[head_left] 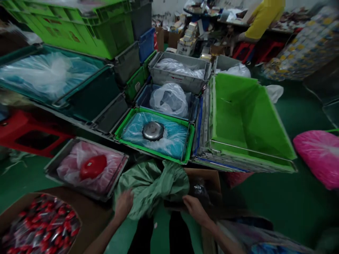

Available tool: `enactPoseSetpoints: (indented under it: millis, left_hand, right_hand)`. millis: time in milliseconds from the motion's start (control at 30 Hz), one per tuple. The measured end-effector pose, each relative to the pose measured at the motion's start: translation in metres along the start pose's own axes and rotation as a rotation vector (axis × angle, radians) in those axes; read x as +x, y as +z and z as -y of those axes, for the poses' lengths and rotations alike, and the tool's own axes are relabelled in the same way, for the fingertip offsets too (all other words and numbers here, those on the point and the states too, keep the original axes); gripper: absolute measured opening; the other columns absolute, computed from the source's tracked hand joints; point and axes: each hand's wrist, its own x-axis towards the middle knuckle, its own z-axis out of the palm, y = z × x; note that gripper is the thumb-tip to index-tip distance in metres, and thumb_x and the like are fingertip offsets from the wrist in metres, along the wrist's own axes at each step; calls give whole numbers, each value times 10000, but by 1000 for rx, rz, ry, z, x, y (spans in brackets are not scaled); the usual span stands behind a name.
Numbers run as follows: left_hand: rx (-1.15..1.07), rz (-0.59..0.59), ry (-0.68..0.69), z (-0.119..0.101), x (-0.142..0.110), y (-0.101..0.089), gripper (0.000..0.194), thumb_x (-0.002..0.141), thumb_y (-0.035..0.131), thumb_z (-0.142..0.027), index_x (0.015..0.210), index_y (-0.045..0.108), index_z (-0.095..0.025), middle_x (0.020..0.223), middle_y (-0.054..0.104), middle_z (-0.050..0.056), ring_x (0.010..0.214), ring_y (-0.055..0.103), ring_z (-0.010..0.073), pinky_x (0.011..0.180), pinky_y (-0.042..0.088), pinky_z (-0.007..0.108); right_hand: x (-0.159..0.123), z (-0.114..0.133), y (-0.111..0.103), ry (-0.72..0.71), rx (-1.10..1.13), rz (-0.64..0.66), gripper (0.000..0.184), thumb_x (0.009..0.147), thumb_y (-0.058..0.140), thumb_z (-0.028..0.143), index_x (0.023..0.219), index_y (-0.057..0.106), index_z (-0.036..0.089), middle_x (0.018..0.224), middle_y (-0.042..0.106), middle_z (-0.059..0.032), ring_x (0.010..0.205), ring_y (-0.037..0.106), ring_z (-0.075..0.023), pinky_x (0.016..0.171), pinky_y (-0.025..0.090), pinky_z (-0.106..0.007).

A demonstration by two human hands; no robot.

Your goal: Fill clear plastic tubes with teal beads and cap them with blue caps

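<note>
A crumpled green plastic bag [152, 185] lies in front of me, over the top of a brown cardboard box [209, 178]. My left hand [123, 204] presses against the bag's left lower side with its fingers curled into the plastic. My right hand [193, 208] reaches in at the bag's right lower edge, by the dark opening of the box; its fingertips are hidden in shadow. Just beyond the bag stands a green crate [190, 144] lined with blue plastic, with a round metal lid [153, 131] resting on it.
A grey crate [51, 164] with pink bags and a red piece sits at left. A cardboard box [16, 208] of red packets is near left. An empty green crate [265, 109] stands right. A pink bag [317, 155] lies far right. A person in yellow [263, 17] works behind.
</note>
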Motion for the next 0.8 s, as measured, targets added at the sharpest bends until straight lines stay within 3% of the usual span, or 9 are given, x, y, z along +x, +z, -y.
enactPoseSetpoints:
  millis: [100, 200, 267, 333, 433, 533, 667, 800]
  left_hand:
    - [17, -57, 60, -36, 107, 14, 303, 857, 402, -221, 1032, 637, -145, 1037, 673, 126, 1047, 593, 246, 921, 427, 345]
    - [29, -88, 72, -59, 204, 42, 384, 908, 327, -288, 1155, 578, -134, 1172, 611, 158, 1212, 468, 291, 1006, 334, 431]
    - [30, -84, 78, -66, 255, 67, 421, 923, 297, -334, 1160, 570, -118, 1137, 613, 175, 1167, 488, 307, 975, 343, 438]
    - [25, -72, 95, -69, 290, 95, 440, 920, 315, -368, 1193, 550, -115, 1155, 597, 179, 1155, 485, 316, 958, 345, 437]
    - [21, -63, 87, -67, 313, 135, 451, 907, 356, -356, 1255, 506, -110, 1232, 549, 192, 1156, 477, 328, 944, 344, 444]
    - [40, -114, 62, -64, 311, 163, 406, 907, 350, -314, 1198, 561, -125, 1194, 575, 182, 1107, 508, 319, 945, 337, 456]
    - [33, -212, 78, -62, 302, 177, 387, 917, 331, -324, 1082, 637, -154, 1183, 585, 168, 1112, 500, 319, 938, 334, 472]
    - [4, -259, 118, -61, 303, 177, 386, 922, 334, -336, 1131, 617, -179, 1198, 581, 153, 1155, 469, 326, 924, 335, 474]
  right_hand:
    - [92, 6, -11, -134, 10, -96, 307, 886, 365, 288, 820, 648, 190, 797, 683, -77, 776, 639, -221, 747, 489, -339]
    - [193, 18, -14, -237, 44, -194, 262, 879, 402, 263, 927, 645, 178, 881, 693, -83, 833, 639, -213, 786, 486, -339]
    - [257, 28, -11, -279, 37, -212, 281, 901, 384, 266, 959, 645, 181, 813, 691, -65, 765, 639, -194, 756, 491, -320]
    - [316, 37, -4, -318, -38, -230, 311, 918, 357, 245, 1016, 639, 158, 837, 694, -75, 788, 644, -197, 776, 490, -319]
    - [392, 41, 11, -428, -276, -166, 357, 919, 324, 164, 1148, 597, 135, 1053, 670, -108, 1001, 611, -205, 903, 453, -326]
    - [450, 27, 31, -453, -589, -126, 434, 888, 284, 56, 1219, 555, 128, 1281, 555, -145, 1228, 466, -268, 1019, 359, -463]
    - [501, -10, 63, -481, -826, -149, 503, 889, 307, 70, 1384, 370, 124, 1472, 319, -192, 1373, 229, -364, 1032, 166, -685]
    - [533, -25, 81, -501, -854, -219, 519, 918, 370, 224, 1429, 283, 187, 1499, 271, -163, 1385, 161, -401, 999, 129, -740]
